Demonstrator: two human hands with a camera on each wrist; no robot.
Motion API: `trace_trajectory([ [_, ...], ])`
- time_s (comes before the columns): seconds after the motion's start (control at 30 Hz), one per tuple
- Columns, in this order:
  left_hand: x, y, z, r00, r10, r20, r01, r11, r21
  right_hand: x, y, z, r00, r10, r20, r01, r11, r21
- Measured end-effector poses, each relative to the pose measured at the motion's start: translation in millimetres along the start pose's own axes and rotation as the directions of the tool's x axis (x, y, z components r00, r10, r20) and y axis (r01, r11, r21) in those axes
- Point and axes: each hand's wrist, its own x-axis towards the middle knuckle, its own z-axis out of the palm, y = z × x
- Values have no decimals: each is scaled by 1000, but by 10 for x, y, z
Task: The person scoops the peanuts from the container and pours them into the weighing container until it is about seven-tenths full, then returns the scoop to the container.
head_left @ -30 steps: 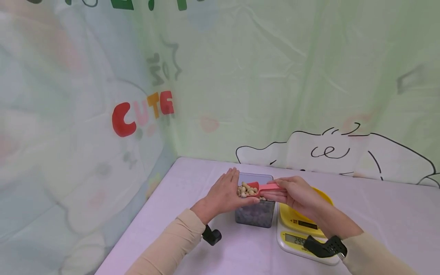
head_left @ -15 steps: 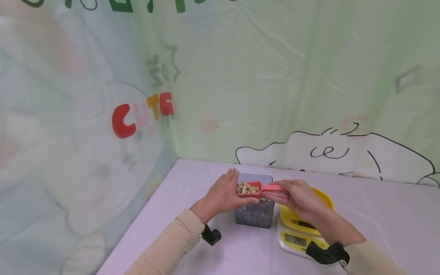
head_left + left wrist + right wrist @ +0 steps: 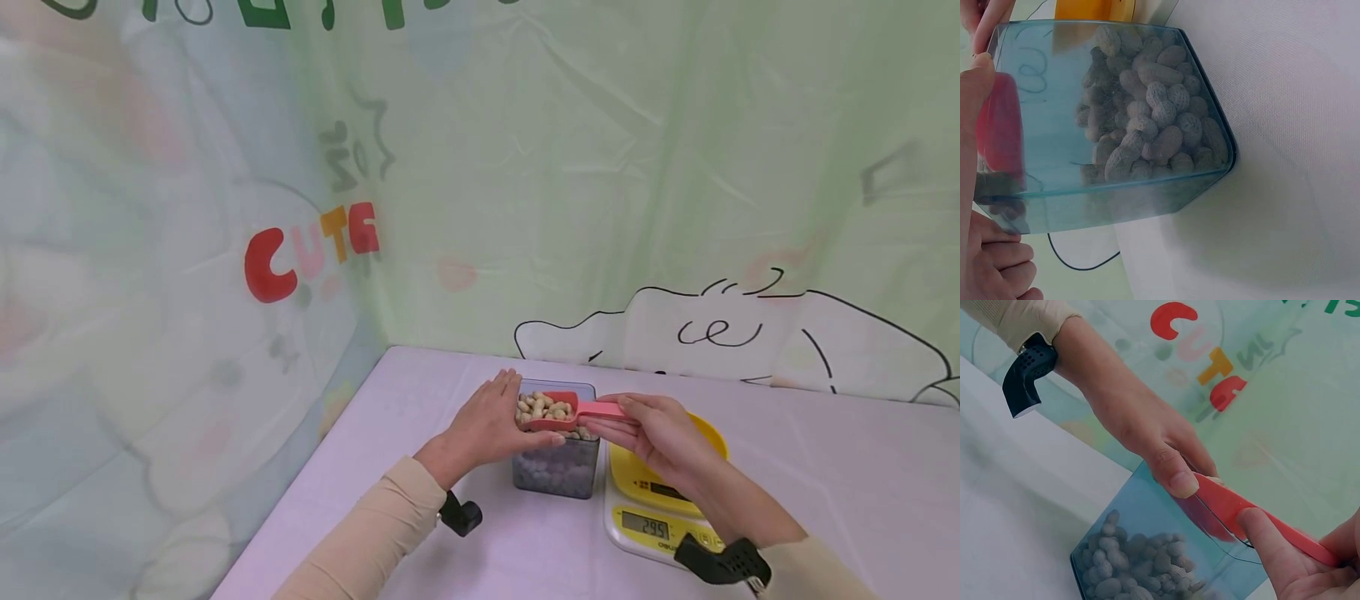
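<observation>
Peanuts [image 3: 545,407] heap in the red scoop [image 3: 558,412] you hold level over the clear container [image 3: 557,467], which sits on the lilac table [image 3: 825,467] just left of the yellow scale [image 3: 660,500]. Tilt the scoop and the piled shells could roll onto the table. Your right hand [image 3: 652,433] pinches the handle. Your left hand [image 3: 491,425], fingers straight, rests against the scoop's bowl and the container's left rim.
</observation>
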Motion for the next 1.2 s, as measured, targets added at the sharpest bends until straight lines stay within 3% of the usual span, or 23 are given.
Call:
trace_trajectory([
  [0.6,-14,29,3,1000,-4,0,4,1000,-15,-90,17,-224,999,-33,-12,33,998,50],
  [1.2,-23,26,-11,1000,5,-14,-6,1000,-29,-196,-171,-402,997,-78,-1,78,992,94],
])
